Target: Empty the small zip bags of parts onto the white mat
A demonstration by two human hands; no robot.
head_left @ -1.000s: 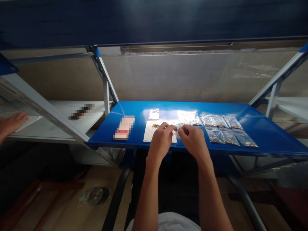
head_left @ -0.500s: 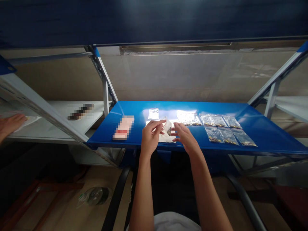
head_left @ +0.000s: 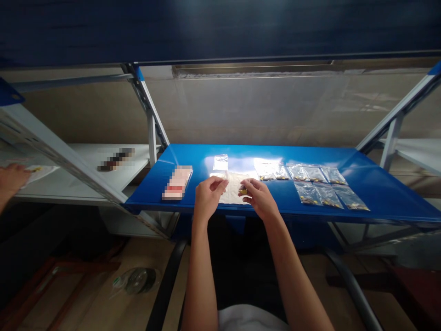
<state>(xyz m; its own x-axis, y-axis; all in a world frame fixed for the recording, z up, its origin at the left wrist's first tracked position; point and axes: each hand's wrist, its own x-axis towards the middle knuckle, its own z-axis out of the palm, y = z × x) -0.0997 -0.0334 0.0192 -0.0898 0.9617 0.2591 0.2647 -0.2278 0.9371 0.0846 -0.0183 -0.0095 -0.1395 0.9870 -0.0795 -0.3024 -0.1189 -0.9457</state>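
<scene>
My left hand (head_left: 207, 196) is at the front of the blue shelf (head_left: 379, 188), its fingers pinched on the corner of a small clear bag (head_left: 221, 176). My right hand (head_left: 259, 196) is beside it, its fingers closed on a small yellowish piece (head_left: 243, 191). Both hands rest over a white sheet (head_left: 234, 186) lying flat on the shelf. What the bag holds is too small to make out.
Several filled clear bags (head_left: 312, 184) lie in rows on the right of the shelf. One empty bag (head_left: 220, 162) lies further back, and a blurred pink pack (head_left: 177, 182) to the left. Another person's hand (head_left: 12, 178) rests on the white shelf (head_left: 79, 177) at far left.
Both hands have come apart and moved down onto the white sheet. The left one now pinches a clear bag, the right one a small yellowish piece.
</scene>
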